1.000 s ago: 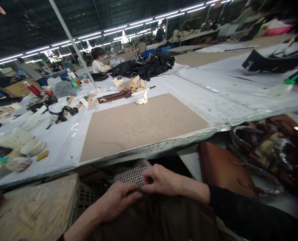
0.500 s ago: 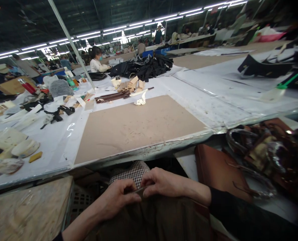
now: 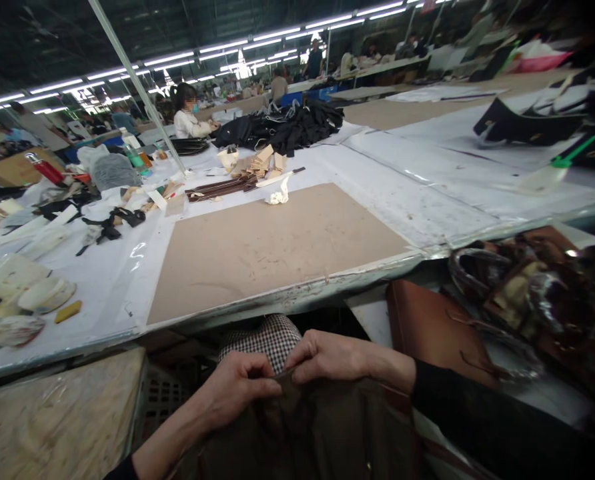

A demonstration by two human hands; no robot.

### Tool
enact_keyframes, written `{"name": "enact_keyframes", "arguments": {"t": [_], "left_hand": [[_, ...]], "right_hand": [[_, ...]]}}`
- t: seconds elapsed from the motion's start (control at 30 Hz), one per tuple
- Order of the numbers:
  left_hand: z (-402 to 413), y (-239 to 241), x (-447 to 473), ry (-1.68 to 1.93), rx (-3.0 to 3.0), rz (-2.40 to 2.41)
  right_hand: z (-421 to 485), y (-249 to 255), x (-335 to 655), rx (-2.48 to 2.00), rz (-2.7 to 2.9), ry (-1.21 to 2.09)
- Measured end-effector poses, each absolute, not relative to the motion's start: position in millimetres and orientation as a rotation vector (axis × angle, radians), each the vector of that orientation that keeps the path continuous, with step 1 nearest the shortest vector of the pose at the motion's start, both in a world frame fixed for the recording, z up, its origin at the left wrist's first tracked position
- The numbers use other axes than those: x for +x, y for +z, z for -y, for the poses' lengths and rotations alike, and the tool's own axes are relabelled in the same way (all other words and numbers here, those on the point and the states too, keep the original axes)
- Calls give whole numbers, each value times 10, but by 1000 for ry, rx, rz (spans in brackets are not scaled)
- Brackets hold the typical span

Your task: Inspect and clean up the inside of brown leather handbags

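Observation:
A dark brown bag [image 3: 322,433] with reddish-brown trim on its right side rests at my lap, at the bottom of the view. My left hand [image 3: 245,383] pinches its upper edge between thumb and fingers. Just to the right, my right hand [image 3: 322,360] grips the same edge, thumb against fingers, with a small gap between the two hands. The lower part of the bag is cut off by the frame. Checked black-and-white cloth [image 3: 265,340] shows behind my hands, below the table edge.
In front stands a white-covered table [image 3: 377,167] with a tan board [image 3: 277,247] on it. Brown strips [image 3: 220,189], black goods [image 3: 287,127] and a yellow block [image 3: 68,312] lie there. Brown handbags [image 3: 437,333] sit at my right, a plastic crate [image 3: 162,400] at my left. A co-worker [image 3: 185,123] sits across.
Both hands have drawn the bag's edge slightly upward, and more of its front shows. My view has shifted a little; the things on the table stay put.

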State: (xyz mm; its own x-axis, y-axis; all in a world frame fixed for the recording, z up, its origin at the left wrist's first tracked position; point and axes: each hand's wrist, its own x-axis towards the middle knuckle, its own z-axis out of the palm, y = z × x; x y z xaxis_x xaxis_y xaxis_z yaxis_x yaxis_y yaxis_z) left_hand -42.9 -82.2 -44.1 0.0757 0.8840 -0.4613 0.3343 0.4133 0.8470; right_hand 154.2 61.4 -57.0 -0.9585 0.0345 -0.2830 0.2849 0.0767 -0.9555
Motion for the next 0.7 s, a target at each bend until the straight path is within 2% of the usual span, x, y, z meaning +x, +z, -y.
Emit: {"name": "enact_keyframes", "arguments": {"t": [0.23,0.53,0.7], "left_hand": [[854,-428,-465,565,1228,-1474],[1281,-140,-862,366,1291,-1535],[1551,-100,-935,442,1050,-1535]], "right_hand": [[-563,-565,1301,72,-2424,-1631],[-490,-547,1279,155,-2275,-1832],[-495,-580,1228,205,-2202,-1847]]}}
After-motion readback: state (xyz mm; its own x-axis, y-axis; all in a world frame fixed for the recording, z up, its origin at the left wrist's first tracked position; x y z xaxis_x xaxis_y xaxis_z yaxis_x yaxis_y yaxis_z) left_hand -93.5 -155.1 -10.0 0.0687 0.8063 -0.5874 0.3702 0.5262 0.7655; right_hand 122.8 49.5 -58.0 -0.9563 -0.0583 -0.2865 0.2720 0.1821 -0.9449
